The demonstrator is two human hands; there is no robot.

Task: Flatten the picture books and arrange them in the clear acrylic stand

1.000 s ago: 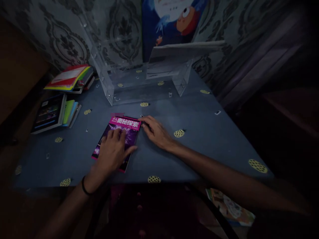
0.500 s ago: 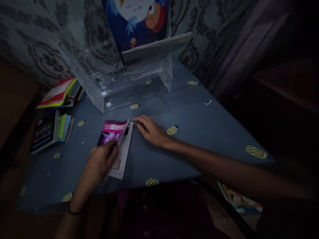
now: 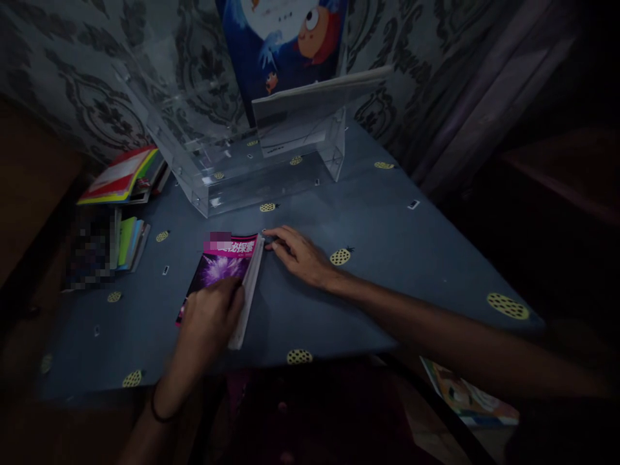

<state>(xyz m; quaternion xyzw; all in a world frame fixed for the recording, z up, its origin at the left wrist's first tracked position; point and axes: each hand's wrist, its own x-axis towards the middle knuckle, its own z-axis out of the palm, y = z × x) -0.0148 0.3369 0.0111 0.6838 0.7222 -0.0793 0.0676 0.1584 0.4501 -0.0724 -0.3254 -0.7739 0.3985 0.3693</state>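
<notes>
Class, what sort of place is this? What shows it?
Probably a reading corner at home: a pink-and-purple paper book lies on a blue-grey pineapple-print tablecloth, with grey leafy-patterned wallpaper behind.

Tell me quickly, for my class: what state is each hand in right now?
Left hand: curled on the pink-and-purple book; whether it grips cannot be told.
Right hand: loosely open beside the book's far right corner, holding nothing visible.

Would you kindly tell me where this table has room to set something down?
The widest bare tablecloth lies between the right forearm, clear stand and right edge; a smaller patch separates the purple book from the book stacks. The back left is crowded.
</notes>
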